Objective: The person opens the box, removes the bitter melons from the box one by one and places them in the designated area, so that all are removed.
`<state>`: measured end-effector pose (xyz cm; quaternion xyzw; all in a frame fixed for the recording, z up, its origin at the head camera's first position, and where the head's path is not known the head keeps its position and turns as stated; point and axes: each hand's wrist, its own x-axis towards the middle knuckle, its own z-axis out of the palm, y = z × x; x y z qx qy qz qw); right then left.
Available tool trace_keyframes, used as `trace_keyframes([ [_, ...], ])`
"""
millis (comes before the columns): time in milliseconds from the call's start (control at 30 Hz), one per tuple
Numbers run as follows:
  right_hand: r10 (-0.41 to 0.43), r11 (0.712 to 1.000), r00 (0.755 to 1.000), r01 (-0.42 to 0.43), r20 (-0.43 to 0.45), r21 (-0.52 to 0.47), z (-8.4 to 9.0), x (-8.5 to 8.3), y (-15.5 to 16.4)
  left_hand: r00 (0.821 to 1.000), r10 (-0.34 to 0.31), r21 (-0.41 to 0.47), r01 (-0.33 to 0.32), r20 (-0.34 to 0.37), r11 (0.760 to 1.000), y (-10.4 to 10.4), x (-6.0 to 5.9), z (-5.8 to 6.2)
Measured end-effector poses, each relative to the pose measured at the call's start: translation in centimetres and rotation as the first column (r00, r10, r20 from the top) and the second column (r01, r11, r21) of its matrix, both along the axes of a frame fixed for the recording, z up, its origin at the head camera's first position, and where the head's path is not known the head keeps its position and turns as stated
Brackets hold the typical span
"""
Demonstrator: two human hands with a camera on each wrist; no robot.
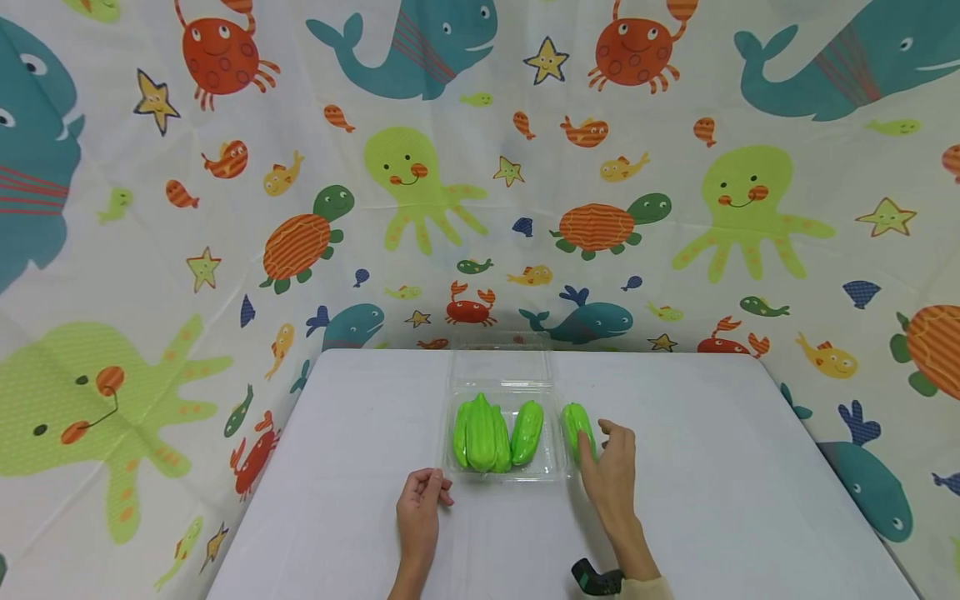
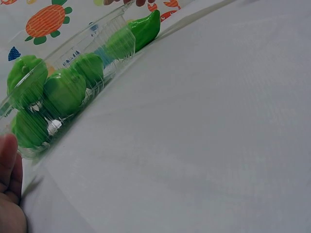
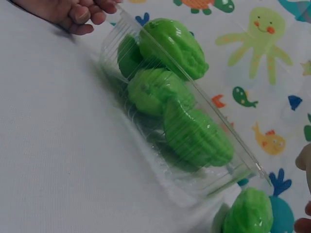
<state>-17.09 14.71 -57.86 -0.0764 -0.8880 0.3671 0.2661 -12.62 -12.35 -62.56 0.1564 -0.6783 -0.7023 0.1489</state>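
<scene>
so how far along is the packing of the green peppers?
Done: green peppers already lie in the open clear tray. In hand: the right hand touches the last pepper on the table beside the tray; the left hand steadies its corner. Left: that pepper in; lid still open.
</scene>
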Motion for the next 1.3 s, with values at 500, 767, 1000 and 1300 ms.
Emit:
trace_keyframes([
  [500,0.039,0.997,0.999,-0.036,0.037,-0.071,1.8,0.1,-1.6,1.0,0.004,0.004,-0.004,-0.017,1.0,-0.1,-0.1,-0.2],
  [767,0.067,0.995,0.997,-0.064,0.029,-0.082,2.0,0.2,-2.6,1.0,0.003,0.006,-0.003,-0.022,1.0,0.0,-0.2,-0.3],
  [1000,0.091,0.992,0.996,-0.091,-0.014,-0.083,2.1,0.3,-3.3,0.999,0.01,-0.003,-0.01,-0.045,1.0,0.0,-0.1,-0.3],
  [1300,0.127,0.99,0.991,-0.13,-0.04,-0.061,1.7,0.3,-4.4,1.0,0.004,0.008,-0.003,-0.028,1.0,-0.1,0.0,0.0],
])
